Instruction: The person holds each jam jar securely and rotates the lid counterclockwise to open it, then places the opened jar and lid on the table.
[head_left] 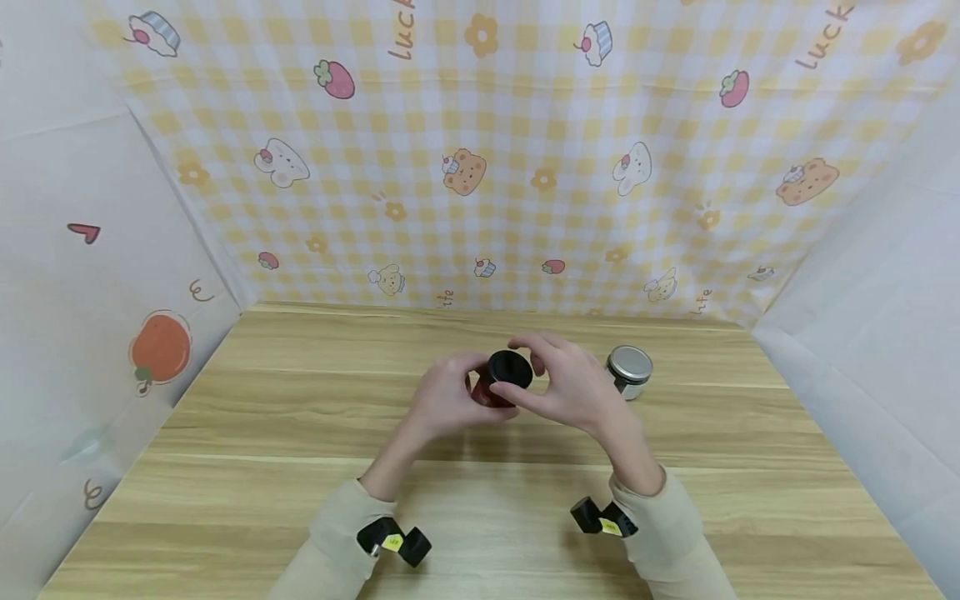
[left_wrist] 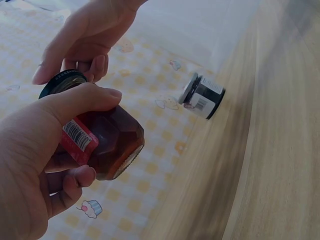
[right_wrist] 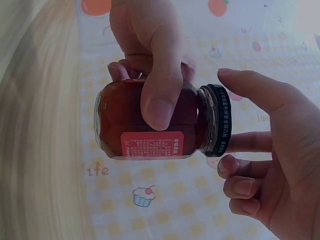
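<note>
My left hand [head_left: 447,398] grips a faceted glass jar [left_wrist: 117,132] of dark red jam, thumb on one side and fingers on the other. A red label [right_wrist: 155,145] with small print is on its side. The jar's black lid [head_left: 511,367] is on, and its base shows in the left wrist view, off the table. Around the lid, my right hand [head_left: 576,385] has its thumb and index finger spread. The right thumb is at the lid's edge; whether it touches cannot be told. The other right fingers are loosely bent.
A smaller jar [head_left: 628,371] with a silver lid stands on the wooden table [head_left: 300,417], to the right of my right hand. Behind the table hangs a yellow checked cloth [head_left: 510,225]. White sheets [head_left: 870,333] line both sides.
</note>
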